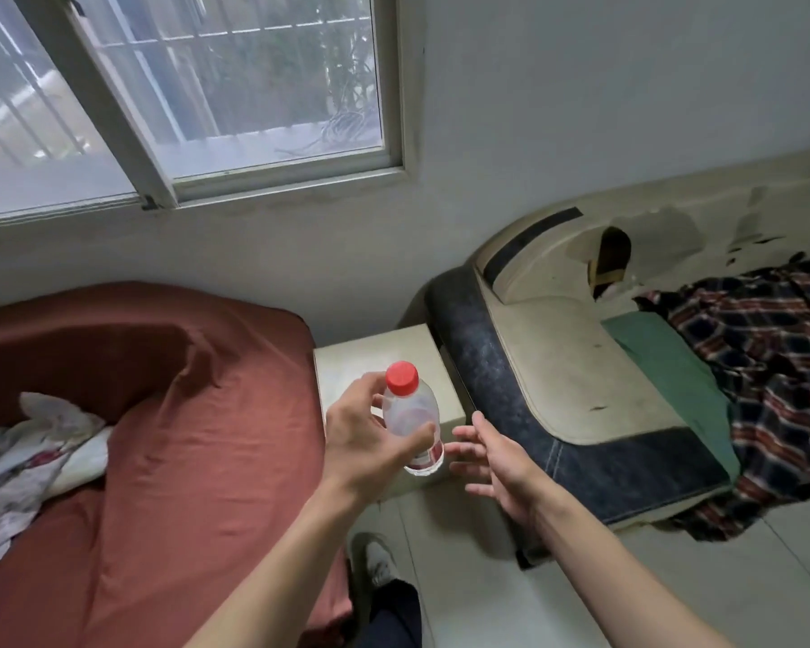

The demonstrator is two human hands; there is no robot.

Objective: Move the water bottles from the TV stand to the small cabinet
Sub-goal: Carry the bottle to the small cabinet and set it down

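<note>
A: Where's the bottle right now?

B: In the left hand, held in the air over the near edge of the cabinet. It stands close to upright, red cap on top, tipped a little. Fingers curl round the far side near the shoulder, and the thumb presses across the front just above the label.

A: And the right hand?

B: Holding nothing. It's spread wide, palm turned toward the bottle, just beside its lower end but not touching it.

A: How would you expect the bottle to handle?

B: It's clear thin plastic, so I'd guess the wall gives under a hard squeeze. I can't make out the water level through the glare, so I can't say whether it's full and weighty or nearly empty and light. The body looks smooth and could slip; the shoulder under the cap is the stiffer place to hold, roughly where the fingers are now. The cap is on, so a spill seems unlikely.

A: Is there room on the cabinet?

B: The top shows bare and flat, wedged between the red bed on the left and the other bed's padded frame on the right. I see no other bottle there.

A: So what's the step?

B: I'd judge it's the setting down: lower it base first, well back from the edge, since a tall narrow bottle tips easily
</note>
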